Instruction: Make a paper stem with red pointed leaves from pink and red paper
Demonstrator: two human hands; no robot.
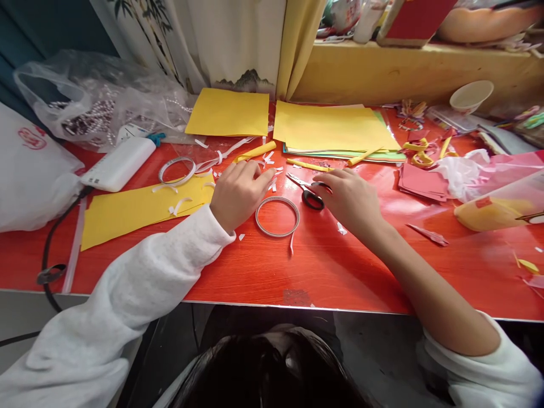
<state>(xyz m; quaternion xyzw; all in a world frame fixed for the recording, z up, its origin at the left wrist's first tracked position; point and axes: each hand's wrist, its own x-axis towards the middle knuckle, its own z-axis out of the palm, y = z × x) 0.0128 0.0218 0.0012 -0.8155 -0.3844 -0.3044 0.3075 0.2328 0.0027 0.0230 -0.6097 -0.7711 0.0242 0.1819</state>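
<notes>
My left hand (pixel 240 190) is over the red table, its thumb apart from the loosely bent fingers, with nothing visible in it. Just beyond its fingertips lies a rolled yellow paper tube (pixel 261 150). White paper scraps (pixel 268 158) are scattered beside the thumb. My right hand (pixel 351 198) has its fingers on one handle of a small pair of black-handled scissors (pixel 312 198); the blades point left and the fingertips are partly hidden. Between and below the hands a thin roll of tape (pixel 277 233) lies flat, its loose end toward me. Another tape roll (pixel 160 170) is left of my left hand.
Yellow sheets (pixel 227 113) and a coloured paper stack (pixel 327 124) lie at the back. Yellow strips (pixel 127 212) and a white power bank (pixel 121 164) are left, near a bag of beads (pixel 97 107). Red paper pieces (pixel 420 181) and a paper cup (pixel 471 96) are right.
</notes>
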